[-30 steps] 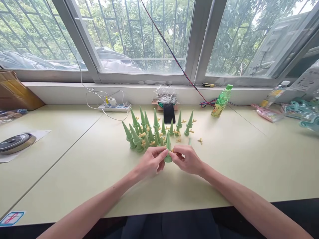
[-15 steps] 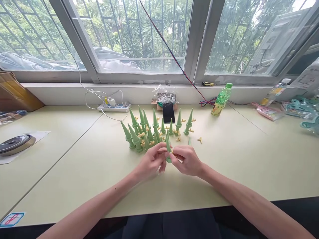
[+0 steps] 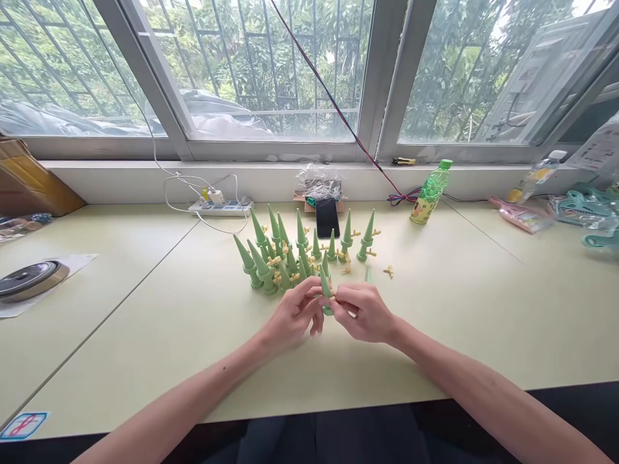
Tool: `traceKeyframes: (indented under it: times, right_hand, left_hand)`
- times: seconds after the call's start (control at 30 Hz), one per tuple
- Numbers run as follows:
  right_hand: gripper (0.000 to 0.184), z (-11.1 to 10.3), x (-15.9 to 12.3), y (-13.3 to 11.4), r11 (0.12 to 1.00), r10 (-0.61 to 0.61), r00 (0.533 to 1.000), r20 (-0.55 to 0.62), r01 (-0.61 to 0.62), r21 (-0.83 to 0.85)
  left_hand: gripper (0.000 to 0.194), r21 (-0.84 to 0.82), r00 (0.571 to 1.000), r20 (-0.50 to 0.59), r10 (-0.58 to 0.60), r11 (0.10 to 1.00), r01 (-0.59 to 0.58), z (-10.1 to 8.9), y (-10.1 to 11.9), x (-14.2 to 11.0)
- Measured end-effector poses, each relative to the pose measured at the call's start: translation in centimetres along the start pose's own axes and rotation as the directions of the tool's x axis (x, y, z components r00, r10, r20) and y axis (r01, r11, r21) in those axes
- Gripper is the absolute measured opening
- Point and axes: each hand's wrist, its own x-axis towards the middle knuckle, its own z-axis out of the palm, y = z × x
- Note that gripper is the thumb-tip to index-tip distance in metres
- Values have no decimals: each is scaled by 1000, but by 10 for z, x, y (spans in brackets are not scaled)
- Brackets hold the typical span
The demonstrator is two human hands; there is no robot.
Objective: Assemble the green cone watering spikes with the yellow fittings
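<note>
We hold one green cone (image 3: 325, 285) just in front of the standing cones (image 3: 262, 270): left hand (image 3: 293, 312) grips its side, right hand (image 3: 363, 312) pinches what looks like a yellow fitting (image 3: 333, 298) against it. Risk: skewed pressure could slip the fitting; a stray left hand could topple those behind.

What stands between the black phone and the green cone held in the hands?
In the head view, upright green cones stand between the phone and the held cone, with small yellow pieces among them.

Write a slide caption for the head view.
Both hands meet at a green cone, more cones standing nearby on the table.
</note>
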Motion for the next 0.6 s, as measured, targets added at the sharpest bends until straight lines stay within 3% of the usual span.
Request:
traceKeyframes:
  times: [0.43, 0.6]
  right_hand:
    - [32, -1, 0, -2, 996, 83, 997, 1, -83, 21]
    - [38, -10, 2, 10, 995, 89, 996, -15, -89, -33]
  left_hand:
    - [16, 34, 999, -38, 15, 999, -14, 3, 2, -1]
    - [16, 106, 995, -86, 40, 994, -31, 3, 1, -1]
